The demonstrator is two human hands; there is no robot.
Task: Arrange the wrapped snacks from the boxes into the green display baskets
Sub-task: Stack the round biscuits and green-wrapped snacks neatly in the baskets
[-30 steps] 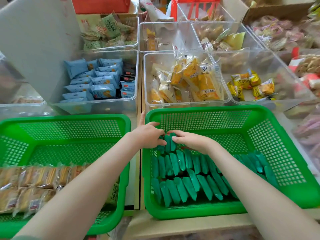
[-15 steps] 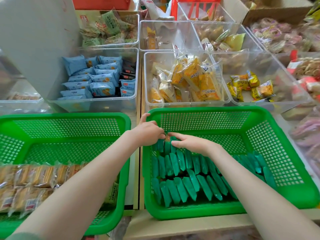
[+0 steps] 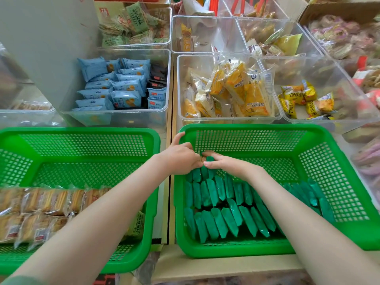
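Two green display baskets stand side by side. The right basket (image 3: 339, 153) holds rows of green wrapped snacks (image 3: 226, 214) leaning on edge, with a few more (image 3: 308, 194) at its right side. My left hand (image 3: 181, 159) and my right hand (image 3: 226, 164) meet at the back left of those rows, fingers curled on the topmost green snacks (image 3: 202, 173). The left basket (image 3: 82, 138) holds brown biscuits in clear wrappers (image 3: 41, 210) along its near part.
Clear bins stand behind the baskets: blue packets (image 3: 115, 89), yellow cake packs (image 3: 232, 93), small yellow packs (image 3: 304, 99), green-labelled packs (image 3: 133, 25). A grey board (image 3: 47, 48) leans at the back left. More wrapped goods lie at the far right (image 3: 366, 153).
Both hands have shifted slightly toward the basket's back wall, still working on the same top green snacks. The view has tilted a little.
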